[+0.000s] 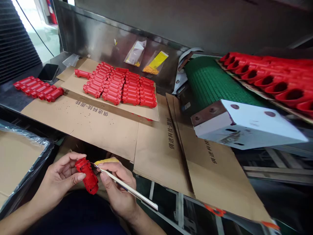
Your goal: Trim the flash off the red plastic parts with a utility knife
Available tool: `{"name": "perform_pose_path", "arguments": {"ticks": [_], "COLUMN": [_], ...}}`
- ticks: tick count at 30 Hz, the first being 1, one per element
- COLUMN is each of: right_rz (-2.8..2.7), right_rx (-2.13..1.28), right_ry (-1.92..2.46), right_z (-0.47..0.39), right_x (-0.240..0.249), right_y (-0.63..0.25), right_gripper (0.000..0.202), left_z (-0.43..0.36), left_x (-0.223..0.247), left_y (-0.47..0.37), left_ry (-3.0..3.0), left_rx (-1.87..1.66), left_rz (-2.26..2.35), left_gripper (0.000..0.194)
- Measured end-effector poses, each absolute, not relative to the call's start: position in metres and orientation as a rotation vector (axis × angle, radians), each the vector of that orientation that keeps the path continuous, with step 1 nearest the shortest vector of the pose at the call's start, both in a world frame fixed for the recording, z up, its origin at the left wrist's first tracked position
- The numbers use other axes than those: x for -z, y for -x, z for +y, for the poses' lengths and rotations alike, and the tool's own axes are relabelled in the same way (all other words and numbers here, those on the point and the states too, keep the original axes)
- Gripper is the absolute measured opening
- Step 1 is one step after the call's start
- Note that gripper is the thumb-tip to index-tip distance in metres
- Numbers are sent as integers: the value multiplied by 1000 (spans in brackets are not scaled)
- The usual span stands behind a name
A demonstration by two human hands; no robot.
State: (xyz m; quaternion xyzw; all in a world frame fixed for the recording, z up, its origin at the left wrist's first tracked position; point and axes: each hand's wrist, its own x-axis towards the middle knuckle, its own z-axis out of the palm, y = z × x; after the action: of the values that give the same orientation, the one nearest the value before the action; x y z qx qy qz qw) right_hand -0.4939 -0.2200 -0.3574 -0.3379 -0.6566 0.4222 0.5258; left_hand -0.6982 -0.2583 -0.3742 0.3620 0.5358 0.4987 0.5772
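Between the thumb and fingers of my left hand (62, 174) is a red plastic tubular part (87, 176), tilted in front of my lap. My right hand (122, 187) grips a slim tool with a long white handle (139, 195) like a pen. Its thin tip reaches the upper side of the red part; exactly what kind of tip it is cannot be made out. Something yellow (106, 161) covers one finger of the right hand. Similar red parts (119, 83) lie in tight rows on a cardboard sheet (151, 112) beyond my hands.
More red parts (39, 88) sit on the table's left, near a phone (49, 72). Two plastic bags with yellow items (153, 67) lie against the metal wall. At right, a green conveyor belt (220, 81) carries a board of red tubes (276, 80). A lined box (22, 156) stands left.
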Motion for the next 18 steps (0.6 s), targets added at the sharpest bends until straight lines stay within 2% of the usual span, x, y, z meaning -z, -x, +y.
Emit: {"name": "perform_pose_path", "arguments": {"ticks": [18], "right_rz": [-1697], "right_rx": [-967], "right_ry": [784], "right_z": [-223], "right_x": [361], "right_y": [501], "right_gripper": [25], "left_z": [-256], "left_x": [372], "left_y": [690], "left_ry": [-998], "left_rx": [-1294], "left_rz": [1324], "left_gripper": [35]}}
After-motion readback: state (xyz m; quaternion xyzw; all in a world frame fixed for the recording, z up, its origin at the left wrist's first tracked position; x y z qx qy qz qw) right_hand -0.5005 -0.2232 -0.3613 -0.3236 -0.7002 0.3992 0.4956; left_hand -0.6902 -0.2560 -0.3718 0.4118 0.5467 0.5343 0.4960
